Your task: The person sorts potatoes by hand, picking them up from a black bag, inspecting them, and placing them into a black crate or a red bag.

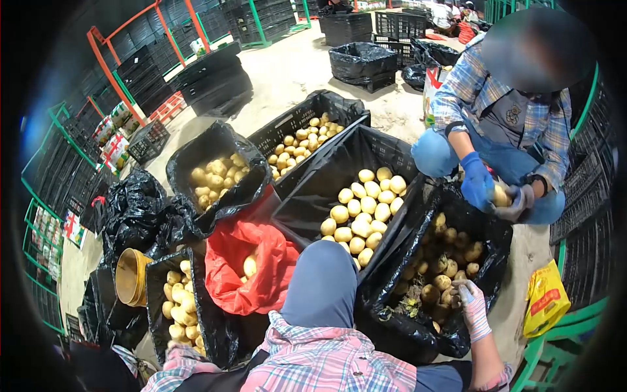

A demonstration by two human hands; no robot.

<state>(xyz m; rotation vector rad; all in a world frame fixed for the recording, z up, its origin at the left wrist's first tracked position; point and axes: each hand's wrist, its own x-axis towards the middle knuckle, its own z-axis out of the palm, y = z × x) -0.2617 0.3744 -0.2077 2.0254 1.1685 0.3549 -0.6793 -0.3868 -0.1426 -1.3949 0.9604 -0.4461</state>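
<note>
My right hand (473, 307), in a pale striped glove, is over the near right side of a black-lined crate (373, 287) of soil-covered potatoes (442, 282). Its fingers reach out at the potatoes, with nothing visible in them. My left hand (185, 359), gloved too and blurred, is low at the near end of a narrow lined crate (157, 320) of cleaner potatoes (183, 304); its fingers are hardly visible. Between my hands stand a red bag (225, 274) with potatoes inside and a large lined crate (313, 202) of pale potatoes (362, 215).
Across the dark crate, a co-worker (516, 124) in gloves holds a potato (501, 195). More lined crates of potatoes (219, 178) stand ahead. A yellow bucket (132, 277) lies tilted at left, and a yellow bag (546, 299) is at right. Stacked black crates (261, 23) line the back.
</note>
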